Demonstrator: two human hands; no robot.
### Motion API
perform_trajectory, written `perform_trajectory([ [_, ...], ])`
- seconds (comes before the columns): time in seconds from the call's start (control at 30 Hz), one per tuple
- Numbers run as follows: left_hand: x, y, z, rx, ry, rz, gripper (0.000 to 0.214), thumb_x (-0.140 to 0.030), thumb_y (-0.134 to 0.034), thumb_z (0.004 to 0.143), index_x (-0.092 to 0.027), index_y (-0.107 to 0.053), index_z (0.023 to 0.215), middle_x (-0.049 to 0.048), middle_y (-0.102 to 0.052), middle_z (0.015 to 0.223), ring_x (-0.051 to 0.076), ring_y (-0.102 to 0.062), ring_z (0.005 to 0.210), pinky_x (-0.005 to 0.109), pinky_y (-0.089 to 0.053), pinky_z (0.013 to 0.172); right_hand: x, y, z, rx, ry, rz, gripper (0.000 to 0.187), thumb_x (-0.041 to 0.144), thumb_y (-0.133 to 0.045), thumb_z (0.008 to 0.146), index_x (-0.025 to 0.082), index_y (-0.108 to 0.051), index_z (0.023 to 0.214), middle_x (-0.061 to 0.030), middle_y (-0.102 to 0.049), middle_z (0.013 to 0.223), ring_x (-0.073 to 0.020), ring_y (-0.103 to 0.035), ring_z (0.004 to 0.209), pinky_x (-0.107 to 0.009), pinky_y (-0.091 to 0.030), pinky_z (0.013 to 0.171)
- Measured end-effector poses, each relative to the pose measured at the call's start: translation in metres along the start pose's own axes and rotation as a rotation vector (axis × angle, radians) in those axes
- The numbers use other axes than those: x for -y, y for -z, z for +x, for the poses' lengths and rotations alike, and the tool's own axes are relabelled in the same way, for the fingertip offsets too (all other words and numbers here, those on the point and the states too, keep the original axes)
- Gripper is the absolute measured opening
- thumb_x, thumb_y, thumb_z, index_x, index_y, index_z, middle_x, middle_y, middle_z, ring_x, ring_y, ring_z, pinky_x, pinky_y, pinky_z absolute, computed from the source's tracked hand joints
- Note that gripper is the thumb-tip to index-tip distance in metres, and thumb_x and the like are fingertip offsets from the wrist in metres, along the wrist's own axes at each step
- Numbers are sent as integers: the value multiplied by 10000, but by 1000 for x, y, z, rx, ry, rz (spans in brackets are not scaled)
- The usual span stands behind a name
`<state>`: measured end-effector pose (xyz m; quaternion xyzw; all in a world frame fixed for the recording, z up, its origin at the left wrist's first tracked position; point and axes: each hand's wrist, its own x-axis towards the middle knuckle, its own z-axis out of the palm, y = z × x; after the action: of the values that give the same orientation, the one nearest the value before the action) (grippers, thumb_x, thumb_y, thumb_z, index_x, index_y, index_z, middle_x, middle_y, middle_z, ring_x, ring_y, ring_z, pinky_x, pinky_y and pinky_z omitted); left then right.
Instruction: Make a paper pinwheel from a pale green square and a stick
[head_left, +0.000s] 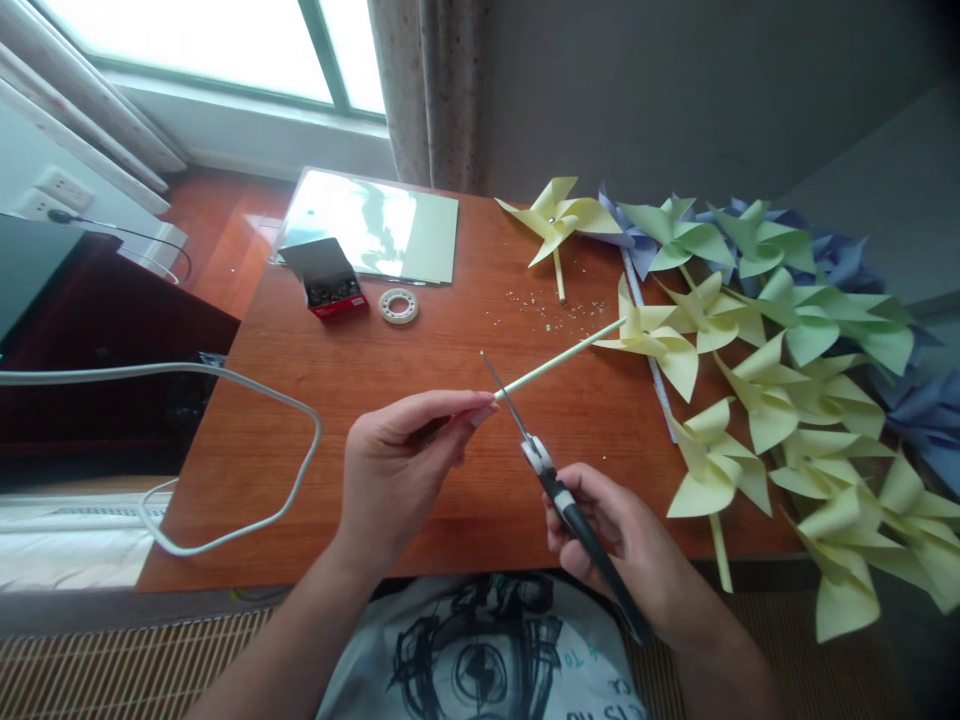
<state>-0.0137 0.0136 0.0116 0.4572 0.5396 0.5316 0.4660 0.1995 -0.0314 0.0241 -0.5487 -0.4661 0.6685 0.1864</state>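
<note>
My left hand (pixel 412 460) pinches the near end of a slim pale yellow-green paper stick (pixel 562 358) between thumb and fingers. The stick slants up to the right. Its far end overlaps a yellow pinwheel (pixel 660 345); whether they are joined I cannot tell. In my right hand (pixel 607 520) is a pair of black-handled scissors (pixel 551 475), seen nearly edge-on. Their blades cross the stick just beyond my left fingertips. How far apart the blades are is hard to see.
Several yellow, green and blue pinwheels (pixel 806 315) cover the table's right side. Tiny scraps (pixel 551 310) lie mid-table. At the back left are an open red box (pixel 335 300) of small dark pieces, a tape roll (pixel 398 307) and pale sheets (pixel 427 235). A white cable (pixel 300 405) loops at left.
</note>
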Motion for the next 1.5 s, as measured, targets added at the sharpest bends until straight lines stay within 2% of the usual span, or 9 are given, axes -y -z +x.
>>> perform_trajectory([
  [0.2,5,1,-1,45,-41,35,166,-100,-759,836,-228,-825,918,-33,-733,708,58,-557,522,155,-473,475,1,-4,7,-37,24,-16,397,503,-772,800,207,-576,977,0,-578,865,-176,-553,793,-299,-455,724],
  [0.57,8,2,1,63,-39,78,146,-120,-747,854,-230,-820,917,-32,-730,719,61,-563,534,157,-481,492,5,-9,13,-80,-11,12,362,458,-769,787,193,-584,949,6,-593,844,-162,-562,767,-284,-467,699],
  [0.8,18,5,5,81,33,136,93,-166,-759,832,-215,-821,881,9,-773,770,105,-622,597,183,-496,515,-7,-12,23,-104,-44,-12,287,385,-771,813,201,-565,892,26,-588,781,-149,-587,707,-262,-468,638],
  [0.93,20,7,7,79,78,152,75,-181,-751,834,-199,-808,880,17,-775,766,120,-647,625,187,-495,530,-6,-13,26,-106,-54,-48,284,368,-785,797,201,-572,883,23,-601,781,-156,-598,709,-265,-470,635],
  [1.1,21,13,9,141,96,178,130,-245,-755,852,-187,-773,967,11,-756,764,115,-627,586,194,-495,525,-2,-14,27,-116,-68,-138,273,399,-759,815,202,-580,877,24,-594,761,-154,-573,684,-269,-456,619],
  [1.23,20,17,13,231,49,309,146,-241,-701,897,-163,-773,997,34,-766,771,140,-677,646,205,-515,586,1,-14,27,-160,-58,-214,272,383,-776,802,203,-586,876,17,-608,784,-161,-591,699,-271,-467,633],
  [1.5,17,13,16,261,-28,368,101,-208,-684,899,-160,-772,881,35,-780,763,153,-695,661,213,-510,628,10,-14,24,-186,-21,-238,262,362,-772,813,204,-577,888,9,-625,800,-170,-602,727,-281,-480,672],
])
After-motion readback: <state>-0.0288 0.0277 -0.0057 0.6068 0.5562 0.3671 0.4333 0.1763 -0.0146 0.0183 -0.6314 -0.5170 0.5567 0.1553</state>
